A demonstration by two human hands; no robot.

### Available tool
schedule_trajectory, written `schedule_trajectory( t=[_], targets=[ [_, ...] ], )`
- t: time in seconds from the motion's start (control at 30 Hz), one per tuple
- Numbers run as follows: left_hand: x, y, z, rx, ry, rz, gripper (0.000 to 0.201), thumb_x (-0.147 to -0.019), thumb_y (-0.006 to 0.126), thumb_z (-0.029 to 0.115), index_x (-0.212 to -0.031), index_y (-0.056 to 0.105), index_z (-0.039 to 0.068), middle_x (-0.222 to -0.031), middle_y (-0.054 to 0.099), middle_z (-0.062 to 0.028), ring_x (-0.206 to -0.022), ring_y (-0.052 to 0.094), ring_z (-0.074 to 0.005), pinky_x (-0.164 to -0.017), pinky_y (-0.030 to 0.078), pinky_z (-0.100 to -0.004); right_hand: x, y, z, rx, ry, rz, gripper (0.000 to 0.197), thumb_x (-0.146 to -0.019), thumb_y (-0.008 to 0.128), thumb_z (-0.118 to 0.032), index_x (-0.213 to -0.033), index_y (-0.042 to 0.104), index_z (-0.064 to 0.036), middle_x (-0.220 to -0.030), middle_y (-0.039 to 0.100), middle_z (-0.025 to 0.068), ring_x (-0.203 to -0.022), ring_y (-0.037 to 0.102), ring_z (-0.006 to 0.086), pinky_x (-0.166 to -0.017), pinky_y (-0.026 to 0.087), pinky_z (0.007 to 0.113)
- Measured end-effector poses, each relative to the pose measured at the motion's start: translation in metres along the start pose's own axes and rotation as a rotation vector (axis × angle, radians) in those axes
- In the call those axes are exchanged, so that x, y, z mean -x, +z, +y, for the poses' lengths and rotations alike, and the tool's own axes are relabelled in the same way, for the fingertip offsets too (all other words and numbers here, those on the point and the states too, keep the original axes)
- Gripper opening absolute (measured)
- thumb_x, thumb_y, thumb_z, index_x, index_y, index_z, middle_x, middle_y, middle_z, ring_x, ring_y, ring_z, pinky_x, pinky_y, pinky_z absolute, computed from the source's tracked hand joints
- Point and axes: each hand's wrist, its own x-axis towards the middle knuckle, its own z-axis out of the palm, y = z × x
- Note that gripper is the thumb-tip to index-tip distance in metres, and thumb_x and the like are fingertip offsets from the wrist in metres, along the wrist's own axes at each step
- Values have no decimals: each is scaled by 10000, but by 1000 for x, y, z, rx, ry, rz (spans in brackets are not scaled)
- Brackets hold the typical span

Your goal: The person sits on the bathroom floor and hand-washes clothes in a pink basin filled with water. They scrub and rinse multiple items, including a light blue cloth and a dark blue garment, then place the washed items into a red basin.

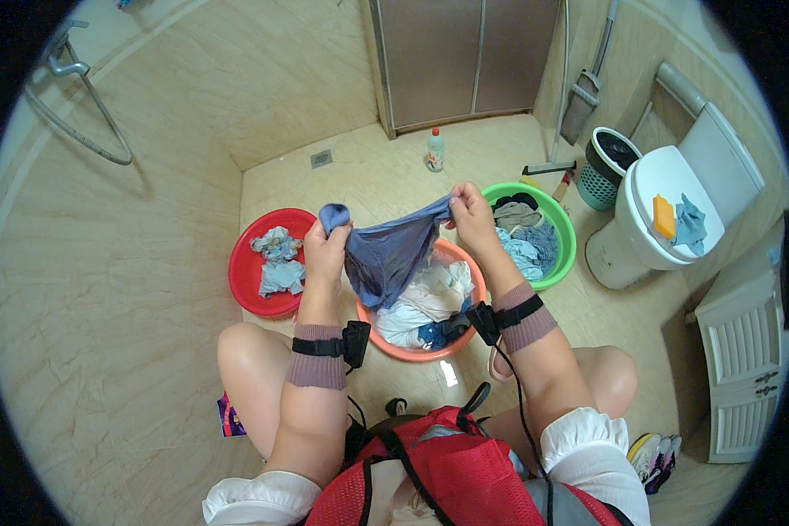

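Note:
My left hand (pixel 326 252) and my right hand (pixel 472 216) are closed on opposite ends of a thin blue garment (pixel 386 263). Its upper edge stretches between them while the rest hangs down; the exact kind of garment cannot be made out. Directly below it is an orange basin (pixel 422 355) holding a heap of white clothes (pixel 434 294) and some dark blue ones (pixel 443 333). A red basin (pixel 241 294) with light blue clothes (pixel 280 276) stands to the left. At right, a green basin (pixel 569 237) contains dark, grey and blue clothes (pixel 535 238).
A bottle with a red cap (pixel 436 151) stands on the floor ahead. To the right are a bin (pixel 598 171), a squeegee (pixel 550 168) and a toilet (pixel 627 241) with an orange object (pixel 664 216) and blue cloth (pixel 690 226) on its lid. Shoes (pixel 654 460) lie at lower right.

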Motion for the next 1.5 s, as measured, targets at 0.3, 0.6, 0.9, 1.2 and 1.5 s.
schedule_trajectory(
  t=[0.3, 0.6, 0.9, 1.2, 1.5],
  targets=[
    [-1, 5, -25, 188, -140, 27, 139, -838, 610, 80, -967, 635, 35, -834, 589, 0, -773, 575, -122, -720, 472, -293, -8, -9, -23, -274, -22, 194, 36, -984, 501, -51, -1016, 518, -49, -760, 597, 25, -587, 595, 97, -520, 490, 233],
    [5, 32, -12, -583, -65, -214, 202, -823, 758, 144, -958, 683, 14, -856, 691, -28, -766, 629, -136, -687, 508, -328, -10, -10, -29, -228, -62, 202, 28, -964, 544, -46, -988, 554, -56, -811, 601, 12, -698, 572, 89, -622, 472, 238],
    [1, 65, -21, -241, -44, -323, 165, -822, 687, -7, -957, 604, 41, -857, 617, -16, -786, 575, -114, -723, 492, -275, 8, 35, -3, -23, -38, -175, 112, -902, 634, -76, -1000, 620, -24, -931, 584, 24, -809, 580, 104, -723, 494, 275],
    [-13, 74, -14, 690, -207, -184, 119, -929, 623, 33, -1040, 584, 45, -1021, 651, -79, -930, 656, -189, -818, 552, -338, 24, 30, 41, 157, 68, -547, 1062, -656, 910, -174, -1509, 293, -34, -1423, 481, 117, -1294, 475, 222, -1093, 381, 360],
    [-35, 39, -66, 1120, -216, 126, 394, -910, 579, 42, -1294, 510, 102, -1170, 624, -107, -1136, 598, -286, -978, 489, -505, -9, 33, 50, -36, 112, -108, 384, -755, 580, 98, -1123, 570, -10, -1014, 642, 20, -915, 614, 118, -834, 487, 244]
  ],
)
